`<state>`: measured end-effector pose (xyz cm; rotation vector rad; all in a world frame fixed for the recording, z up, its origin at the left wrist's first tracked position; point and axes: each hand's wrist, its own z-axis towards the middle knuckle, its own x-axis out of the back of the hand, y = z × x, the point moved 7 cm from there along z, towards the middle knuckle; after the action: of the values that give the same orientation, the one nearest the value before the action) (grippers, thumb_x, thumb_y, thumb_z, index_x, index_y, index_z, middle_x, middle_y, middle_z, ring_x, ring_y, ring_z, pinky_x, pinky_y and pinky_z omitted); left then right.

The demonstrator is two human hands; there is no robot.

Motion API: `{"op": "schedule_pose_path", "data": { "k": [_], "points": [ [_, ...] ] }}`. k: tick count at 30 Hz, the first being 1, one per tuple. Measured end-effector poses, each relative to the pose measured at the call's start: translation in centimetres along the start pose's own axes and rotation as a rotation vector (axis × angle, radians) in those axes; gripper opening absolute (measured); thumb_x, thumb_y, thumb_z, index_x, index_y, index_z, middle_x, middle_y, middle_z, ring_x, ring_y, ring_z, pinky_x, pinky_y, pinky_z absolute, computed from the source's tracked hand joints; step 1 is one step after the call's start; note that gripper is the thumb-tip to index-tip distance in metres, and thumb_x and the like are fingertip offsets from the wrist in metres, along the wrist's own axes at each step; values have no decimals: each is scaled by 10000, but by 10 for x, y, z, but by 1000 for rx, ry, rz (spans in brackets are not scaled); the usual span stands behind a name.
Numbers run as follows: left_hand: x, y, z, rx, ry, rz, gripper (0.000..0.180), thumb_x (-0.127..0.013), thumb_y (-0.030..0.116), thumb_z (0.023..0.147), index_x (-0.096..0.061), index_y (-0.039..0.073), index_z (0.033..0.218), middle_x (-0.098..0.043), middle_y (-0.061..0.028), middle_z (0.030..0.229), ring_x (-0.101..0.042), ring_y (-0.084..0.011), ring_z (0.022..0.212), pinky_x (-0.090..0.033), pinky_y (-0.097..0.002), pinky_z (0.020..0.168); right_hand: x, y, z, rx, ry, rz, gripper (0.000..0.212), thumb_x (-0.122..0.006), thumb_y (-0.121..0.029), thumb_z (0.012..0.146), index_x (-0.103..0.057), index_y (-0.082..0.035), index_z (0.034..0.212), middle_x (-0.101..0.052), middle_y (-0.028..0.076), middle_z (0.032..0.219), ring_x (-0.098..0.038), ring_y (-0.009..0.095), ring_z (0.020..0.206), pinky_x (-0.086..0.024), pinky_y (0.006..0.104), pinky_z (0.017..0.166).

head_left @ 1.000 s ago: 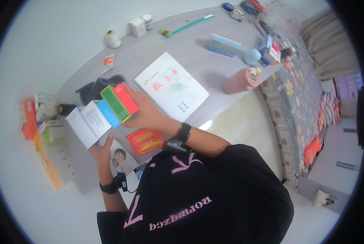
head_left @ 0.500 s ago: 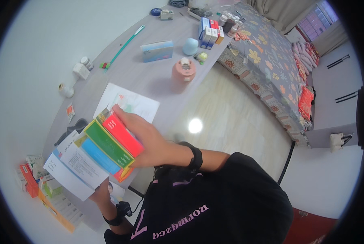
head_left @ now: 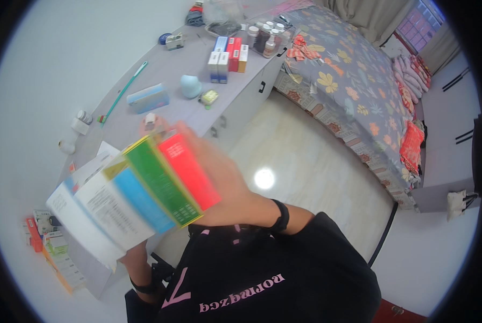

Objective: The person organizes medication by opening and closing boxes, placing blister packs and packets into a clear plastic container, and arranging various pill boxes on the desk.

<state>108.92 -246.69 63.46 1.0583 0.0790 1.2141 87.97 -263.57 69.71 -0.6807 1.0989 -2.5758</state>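
Observation:
A row of medicine boxes pressed side by side is held up between my two hands. It runs from a red box through a green box and a light blue box to a white box and another white box at the left. My right hand, slightly blurred, closes around the red end. At the lower left end, my left hand grips the white side, its fingers mostly hidden behind the boxes. Part of a pink cup shows just beyond the stack.
On the desk beyond stand blue-white boxes, several bottles, a light blue egg-shaped thing, a pale blue packet and a green-handled stick. More boxes lie at the left. A bed stands at the far right.
The box row has come up closer and looks larger, moving right over the desk with both hands. It now covers most of the pink cup and white sheet. My view has shifted too.

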Motion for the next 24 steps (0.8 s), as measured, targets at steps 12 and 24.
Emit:
{"op": "schedule_pose_path", "data": {
  "k": [12,24],
  "points": [
    [-229,125,40,-178,-575,-163,571,-814,243,700,-605,46,1193,-631,-134,1159,-609,-283,1060,-479,-385,882,160,79,-35,-302,154,-393,738,-799,-307,686,-519,10,1292,-580,180,1269,-555,352,1186,-399,413,1050],
    [-289,50,137,70,-139,-366,447,-734,111,673,-620,-11,1088,-589,-195,1122,-607,-322,976,-479,-374,839,133,221,120,-279,-158,-31,934,-833,-242,662,-345,9,1417,-581,173,1274,-593,289,1157,-459,354,970]
  ]
}}
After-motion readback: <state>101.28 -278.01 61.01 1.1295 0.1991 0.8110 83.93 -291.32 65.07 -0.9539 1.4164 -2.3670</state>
